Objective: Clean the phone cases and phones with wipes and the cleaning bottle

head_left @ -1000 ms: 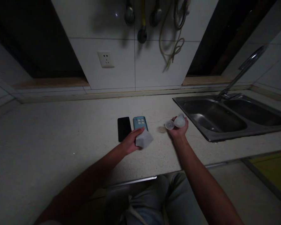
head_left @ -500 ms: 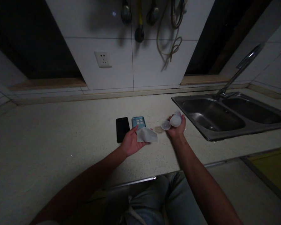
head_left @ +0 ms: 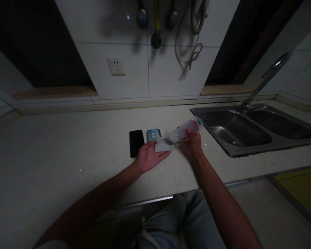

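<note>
Below white tiles [head_left: 129, 88], our pale counter [head_left: 67, 145] bears a black phone [head_left: 136, 142] and blue case [head_left: 153, 134]. Our left hand [head_left: 148, 159] lies uncurled under a white sheet [head_left: 163, 145]; our right hand [head_left: 193, 142] grips a translucent bottle [head_left: 181, 131], left of the steel sink [head_left: 238, 150]. End-on earlier, the bottle now slants toward the sheet.

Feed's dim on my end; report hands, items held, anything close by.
Left hand palm up, bearing white sheet. Right hand gripping translucent container, one end near sheet; contact unclear. Phone, blue case close by left hand.
</note>
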